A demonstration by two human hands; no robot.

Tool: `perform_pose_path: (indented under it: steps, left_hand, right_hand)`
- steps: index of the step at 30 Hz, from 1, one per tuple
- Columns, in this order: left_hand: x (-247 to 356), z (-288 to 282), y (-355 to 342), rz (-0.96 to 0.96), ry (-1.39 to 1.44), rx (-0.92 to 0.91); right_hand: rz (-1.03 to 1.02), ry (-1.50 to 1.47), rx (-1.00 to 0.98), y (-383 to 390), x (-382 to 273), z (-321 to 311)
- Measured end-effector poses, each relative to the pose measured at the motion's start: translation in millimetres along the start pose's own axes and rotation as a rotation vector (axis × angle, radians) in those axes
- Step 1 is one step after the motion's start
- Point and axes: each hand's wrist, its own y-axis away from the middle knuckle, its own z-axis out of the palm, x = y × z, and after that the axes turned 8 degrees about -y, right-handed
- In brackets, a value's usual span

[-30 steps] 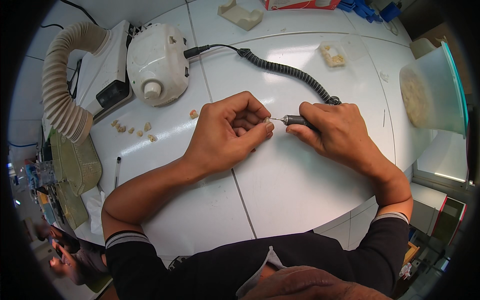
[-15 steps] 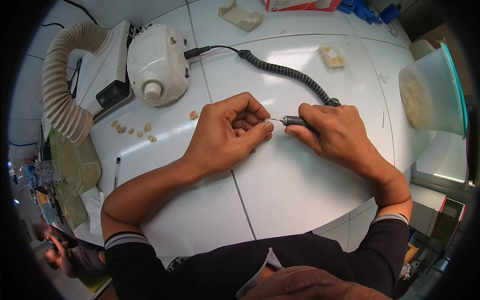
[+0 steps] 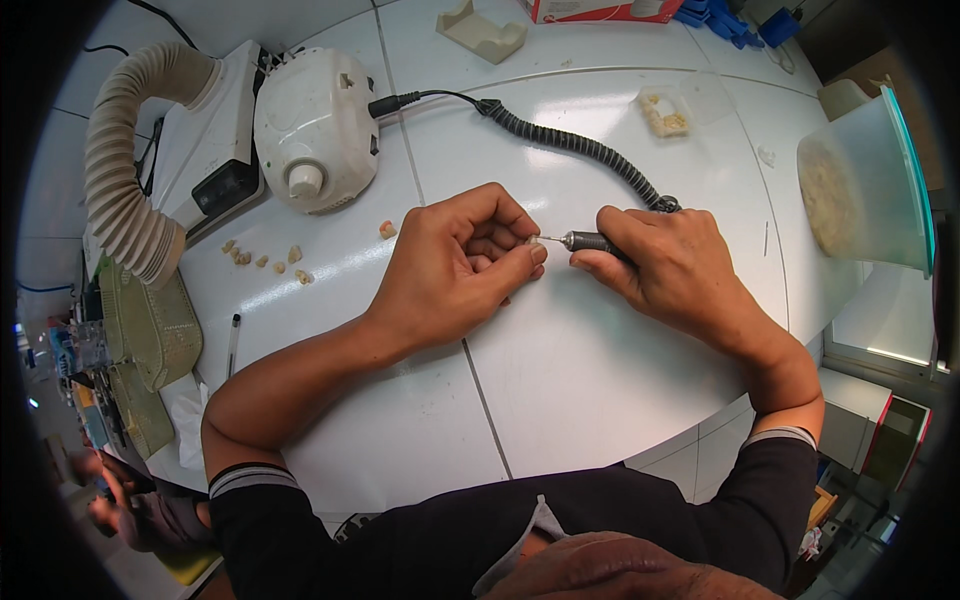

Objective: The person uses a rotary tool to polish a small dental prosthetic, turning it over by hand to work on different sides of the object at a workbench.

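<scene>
Between the thumb and fingertips of my left hand [image 3: 445, 262] is a tiny whitish, tooth-like piece [image 3: 535, 241], mostly covered by the fingers. My right hand [image 3: 680, 262] is wrapped round a dark rotary handpiece [image 3: 590, 243]. Its thin metal bur [image 3: 553, 239] points left and meets the small piece or sits right beside it; the exact contact is too small to tell. From behind the right hand a black coiled cord [image 3: 575, 145] runs to a white control box [image 3: 318, 130] with a round knob. Several cream tooth-like pieces [image 3: 293, 255] lie left of my left hand, and a pinkish-cream one [image 3: 387, 230] is close to it.
A ribbed hose [image 3: 110, 165] curves down at the left, beside green baskets [image 3: 155, 325] and a pen [image 3: 233, 345]. Toward the back right stand a small clear box [image 3: 665, 112] of pale pieces and a large translucent tub [image 3: 870, 180]. Another person [image 3: 165, 520] sits lower left.
My hands, the handpiece and the small piece stay almost exactly where they were. At the lower left, the other person's arm and body have shifted slightly.
</scene>
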Motion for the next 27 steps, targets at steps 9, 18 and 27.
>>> perform_pose_path:
  steps: [9,18,27]
  left_hand:
    - [0.4,0.7,-0.3,0.010,0.018,0.007]
    - [-0.3,0.3,-0.5,0.019,-0.029,0.012]
    - [-2.0,1.0,-0.6,0.029,-0.005,0.012]
  right_hand:
    - [0.002,0.002,-0.011,-0.2,-0.4,-0.5]
    - [-0.001,-0.001,-0.006,-0.2,-0.6,-1.3]
    - [-0.006,-0.003,-0.009,-0.5,0.0,-0.8]
